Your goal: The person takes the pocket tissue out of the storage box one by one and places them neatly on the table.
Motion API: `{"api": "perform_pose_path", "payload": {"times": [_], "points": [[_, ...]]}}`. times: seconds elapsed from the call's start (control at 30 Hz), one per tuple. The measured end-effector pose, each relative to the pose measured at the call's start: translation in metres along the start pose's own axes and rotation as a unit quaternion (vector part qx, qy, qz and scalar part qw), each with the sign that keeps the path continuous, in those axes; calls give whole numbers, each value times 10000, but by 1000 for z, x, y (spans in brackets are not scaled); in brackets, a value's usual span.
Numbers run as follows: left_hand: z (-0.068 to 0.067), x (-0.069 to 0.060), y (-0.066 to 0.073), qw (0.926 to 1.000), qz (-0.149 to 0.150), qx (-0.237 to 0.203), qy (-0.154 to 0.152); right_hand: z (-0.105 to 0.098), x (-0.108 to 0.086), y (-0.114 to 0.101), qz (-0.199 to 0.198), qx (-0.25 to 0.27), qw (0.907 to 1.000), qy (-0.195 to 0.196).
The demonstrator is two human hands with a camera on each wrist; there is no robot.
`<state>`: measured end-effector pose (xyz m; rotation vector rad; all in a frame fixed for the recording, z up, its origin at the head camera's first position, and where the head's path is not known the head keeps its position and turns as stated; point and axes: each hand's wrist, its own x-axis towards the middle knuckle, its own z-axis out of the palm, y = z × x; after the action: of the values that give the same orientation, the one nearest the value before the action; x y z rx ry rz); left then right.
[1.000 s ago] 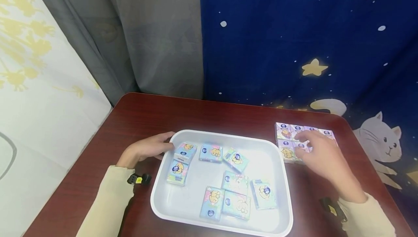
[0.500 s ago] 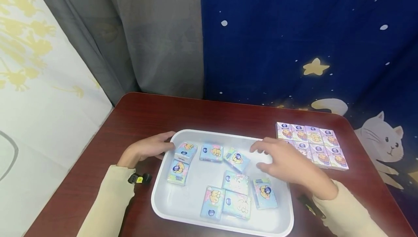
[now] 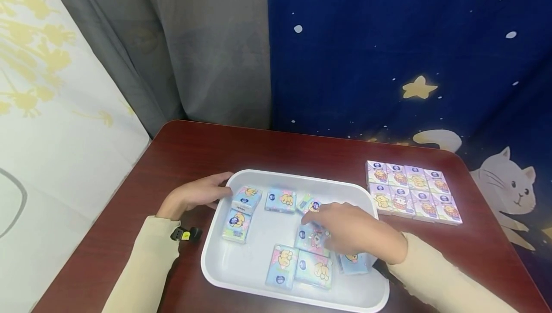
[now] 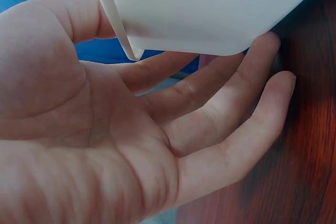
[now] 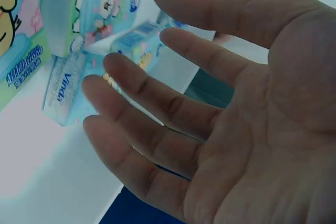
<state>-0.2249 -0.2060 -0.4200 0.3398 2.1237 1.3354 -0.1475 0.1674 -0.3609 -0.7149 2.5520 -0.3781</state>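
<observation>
A white tray point(image 3: 260, 234) holds several blue-green tissue packs, among them one at the back point(image 3: 280, 201) and one at the front point(image 3: 282, 266). My left hand point(image 3: 197, 194) holds the tray at its back left corner. In the left wrist view the thumb goes behind the tray wall and some fingers reach under its outer side. My right hand point(image 3: 351, 231) hangs over the right half of the tray, just above a tissue pack point(image 3: 311, 240), partly covering others. The right wrist view has its fingers loosely bent beside Vinda packs point(image 5: 65, 90), with nothing between them.
Two rows of purple tissue packs point(image 3: 414, 193) lie side by side on the brown table point(image 3: 276, 152), right of the tray. Grey point(image 3: 215, 49) and dark blue point(image 3: 336, 63) curtains hang behind the table. A white patterned cloth point(image 3: 64, 126) is at the left.
My right hand has moved left from the purple packs, over the tray's right rim, to the blue-green packs inside. The left hand stays at the tray's corner.
</observation>
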Motion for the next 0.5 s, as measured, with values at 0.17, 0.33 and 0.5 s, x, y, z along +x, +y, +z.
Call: {"api": "perform_pose_path", "payload": {"times": [0.17,0.33,0.5], "points": [[1,0,-1,10000,1,-13,0,9,6,-6,164,-339,9992,-151],[0,1,-1,10000,-9,-14,0,17,10,-9,130,-576,9983,-8],[0,1,-1,10000,-12,2,10,23,13,-11,126,-679,9976,22]]}}
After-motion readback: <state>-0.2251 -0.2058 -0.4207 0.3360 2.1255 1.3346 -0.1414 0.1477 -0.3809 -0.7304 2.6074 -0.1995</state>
